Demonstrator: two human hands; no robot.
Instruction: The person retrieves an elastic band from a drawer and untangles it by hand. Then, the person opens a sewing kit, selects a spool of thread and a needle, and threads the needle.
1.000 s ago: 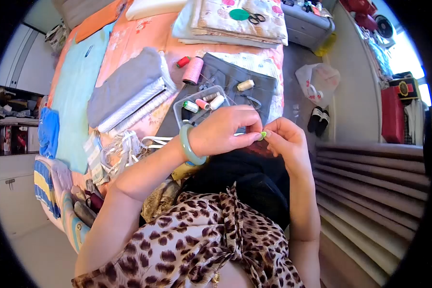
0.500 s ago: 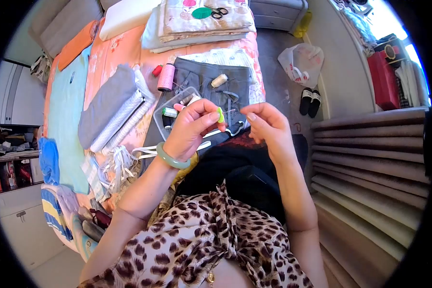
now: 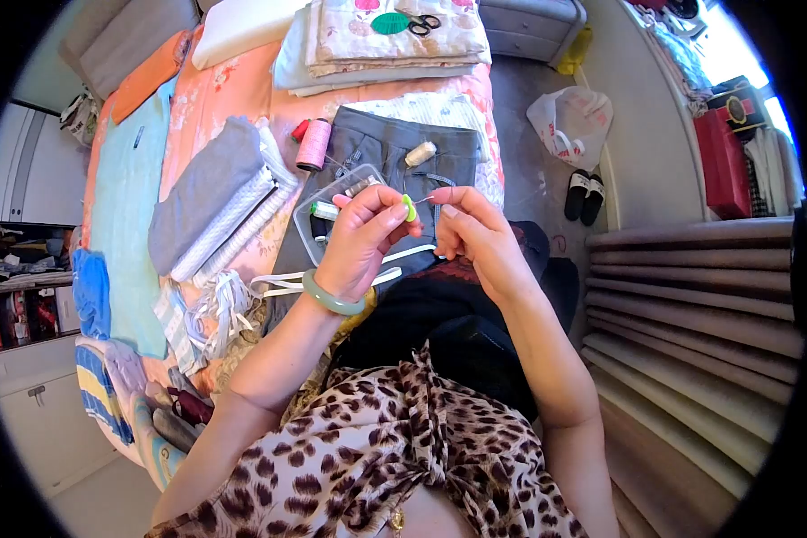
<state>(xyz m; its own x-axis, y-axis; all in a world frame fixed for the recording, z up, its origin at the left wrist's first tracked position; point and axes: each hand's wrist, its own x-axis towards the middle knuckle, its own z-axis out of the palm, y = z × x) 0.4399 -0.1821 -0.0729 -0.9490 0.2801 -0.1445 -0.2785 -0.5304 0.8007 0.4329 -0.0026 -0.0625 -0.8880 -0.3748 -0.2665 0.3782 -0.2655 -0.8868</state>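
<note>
My left hand (image 3: 373, 225) pinches a small lime-green needle threader (image 3: 410, 208), whose thin tip points right. Close to that tip, my right hand (image 3: 478, 231) has thumb and index finger closed together; whatever sits between them is too fine to make out. Under and beyond the hands lie dark grey trousers (image 3: 386, 125) with a cream thread spool (image 3: 420, 154) on them. A clear plastic box (image 3: 301, 215) beside my left hand holds a green-and-white spool (image 3: 324, 211) and other small items. Behind it stands a pink thread cone (image 3: 314, 145) next to a red spool (image 3: 299, 131).
Folded grey clothing (image 3: 208, 197) lies left on the bed. Scissors (image 3: 423, 24) rest on folded bedding (image 3: 336, 49) at the back. White straps (image 3: 282, 283) run near my left wrist. On the floor at right are a plastic bag (image 3: 592, 112) and slippers (image 3: 585, 195).
My right hand has moved left and closed its fingers near the needle threader's tip. My left hand still holds the threader. The whole view has shifted slightly.
</note>
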